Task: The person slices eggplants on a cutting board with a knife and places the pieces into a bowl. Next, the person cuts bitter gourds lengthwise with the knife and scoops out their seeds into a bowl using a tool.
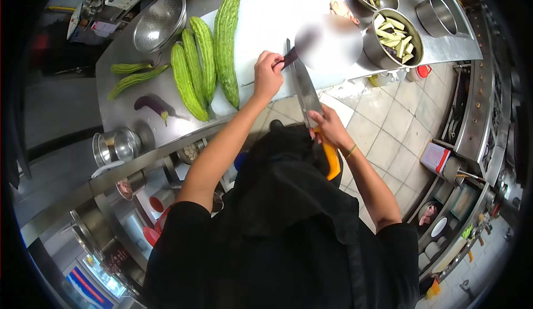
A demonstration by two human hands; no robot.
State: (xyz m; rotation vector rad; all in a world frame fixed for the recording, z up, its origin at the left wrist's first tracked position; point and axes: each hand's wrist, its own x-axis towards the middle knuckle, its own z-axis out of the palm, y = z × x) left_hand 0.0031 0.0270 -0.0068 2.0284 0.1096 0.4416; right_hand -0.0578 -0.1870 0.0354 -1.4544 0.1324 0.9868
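My left hand [268, 76] is closed around the near end of a dark purple eggplant [290, 57] over the white cutting board [261, 26]. A round blur hides the eggplant's far end. In my right hand [328, 126] is a large knife [305, 84] with a yellow handle, its blade pointing away from me and its tip beside the eggplant. Left of my left hand lie several long ridged green gourds [226, 42], some on the board's edge and some on the steel table. Another eggplant [150, 107] rests farther left.
A steel pot [417, 51] of pale cut strips stands right of the board, near a bowl [394, 1] of trimmings and an empty-looking pot [436, 15]. Pale pieces [344, 10] lie on the board's far side. A colander [160, 23] and metal bowls [116, 146] stand left.
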